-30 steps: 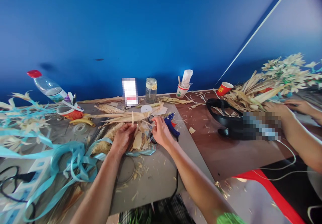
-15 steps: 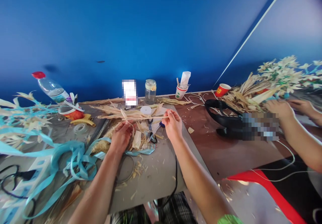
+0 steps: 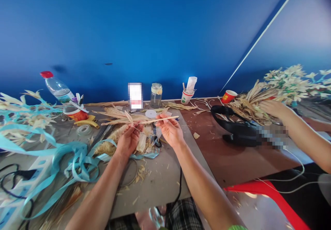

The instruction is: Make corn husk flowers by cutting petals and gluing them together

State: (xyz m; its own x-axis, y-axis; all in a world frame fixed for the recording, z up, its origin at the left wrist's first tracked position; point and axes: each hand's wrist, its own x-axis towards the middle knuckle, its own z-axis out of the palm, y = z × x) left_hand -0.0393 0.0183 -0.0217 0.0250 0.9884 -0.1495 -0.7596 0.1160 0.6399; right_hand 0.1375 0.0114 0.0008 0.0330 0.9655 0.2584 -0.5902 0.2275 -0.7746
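A long, thin strip of dried husk [image 3: 148,121] stretches between my hands above the grey work mat. My left hand [image 3: 128,141] is closed on its left end, where a pointed, pale husk piece [image 3: 128,116] sticks up from the fingers. Farther right, my right hand [image 3: 170,130] pinches the same strip between thumb and fingers, and the free end pokes out to the right past the hand. Below and behind the hands lie loose dried husks [image 3: 113,114] and scraps. A pair of dark-handled scissors [image 3: 156,141] is partly hidden among them.
Blue ribbon [image 3: 80,164] tangles at left near husk flowers and a leaning bottle [image 3: 58,88]. At the back stand a glass jar [image 3: 156,97] and a paper cup [image 3: 186,97]. A black headset-like object [image 3: 232,131] lies right, beside another person's hand [image 3: 274,109] among husks.
My right hand has slid left along the strip, closer to my left hand, so more of the strip shows beyond it. The view has shifted slightly. The other person's arm has moved left.
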